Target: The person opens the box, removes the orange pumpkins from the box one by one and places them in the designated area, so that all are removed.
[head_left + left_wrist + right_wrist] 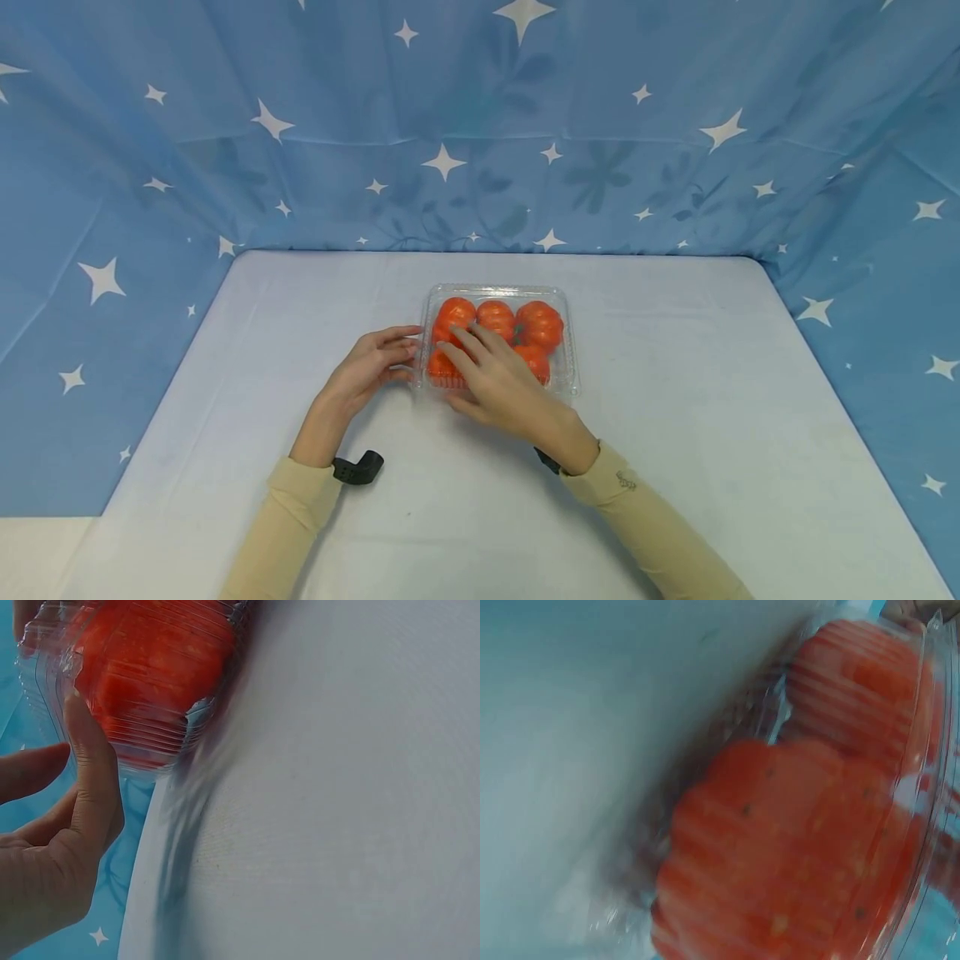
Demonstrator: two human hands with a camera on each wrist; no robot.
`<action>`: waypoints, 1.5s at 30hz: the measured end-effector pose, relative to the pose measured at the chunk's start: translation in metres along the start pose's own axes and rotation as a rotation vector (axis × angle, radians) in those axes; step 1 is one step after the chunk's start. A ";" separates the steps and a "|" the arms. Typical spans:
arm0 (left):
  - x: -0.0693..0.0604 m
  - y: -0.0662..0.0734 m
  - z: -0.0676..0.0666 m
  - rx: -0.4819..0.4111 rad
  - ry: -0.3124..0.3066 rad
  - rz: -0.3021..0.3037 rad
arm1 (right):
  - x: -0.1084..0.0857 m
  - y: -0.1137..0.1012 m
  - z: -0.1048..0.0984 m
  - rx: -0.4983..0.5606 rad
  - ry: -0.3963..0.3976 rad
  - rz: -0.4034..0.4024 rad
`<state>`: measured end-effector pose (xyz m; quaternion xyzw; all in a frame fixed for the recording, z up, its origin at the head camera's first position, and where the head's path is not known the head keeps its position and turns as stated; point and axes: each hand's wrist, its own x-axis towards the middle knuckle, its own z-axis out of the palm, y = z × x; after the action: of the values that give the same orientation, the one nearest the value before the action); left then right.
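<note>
A clear ribbed plastic box (573, 367) sits near the middle of the table, holding several red-orange, lobed fruits or vegetables (539, 325) that look like tomatoes or small pumpkins. At the box's left side, my left hand (371, 362) has its fingers extended towards the rim; in the left wrist view a fingertip touches the plastic. My right hand (498, 387) lies over the front left part of the box, fingers spread, hiding some of the contents. Nothing is seen held in it. The right wrist view shows a large lobed piece (795, 847) through the box's wall, blurred.
A white cloth covers the table (712, 400). A blue curtain with white stars (600, 167) hangs behind it and along both sides. Black wrist devices show at the left sleeve (303, 500) and the right sleeve (645, 517).
</note>
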<state>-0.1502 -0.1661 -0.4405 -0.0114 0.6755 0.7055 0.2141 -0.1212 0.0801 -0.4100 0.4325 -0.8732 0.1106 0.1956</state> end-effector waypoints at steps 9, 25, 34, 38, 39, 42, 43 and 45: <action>0.000 0.001 -0.001 -0.011 -0.011 -0.012 | 0.007 -0.013 0.008 -0.042 -0.012 0.008; 0.001 -0.001 -0.002 0.007 -0.003 -0.016 | 0.008 -0.030 0.025 -0.129 0.085 0.024; 0.002 -0.004 -0.001 -0.012 0.004 -0.009 | 0.008 -0.030 0.023 -0.091 0.057 0.052; 0.001 -0.004 -0.002 -0.021 0.009 -0.007 | 0.008 -0.030 0.021 -0.055 0.065 0.054; 0.001 -0.004 -0.003 -0.021 0.008 -0.007 | 0.009 -0.029 0.020 -0.044 0.069 0.056; 0.002 -0.004 -0.003 -0.023 0.008 -0.007 | 0.010 -0.028 0.017 -0.014 0.095 0.065; 0.002 -0.004 -0.003 -0.019 0.006 -0.007 | 0.010 -0.027 0.015 -0.006 0.103 0.068; 0.003 -0.005 -0.002 -0.016 0.004 -0.007 | 0.009 -0.026 0.013 0.007 0.118 0.074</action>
<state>-0.1521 -0.1674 -0.4459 -0.0171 0.6704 0.7099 0.2152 -0.1085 0.0528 -0.4167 0.3933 -0.8751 0.1464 0.2411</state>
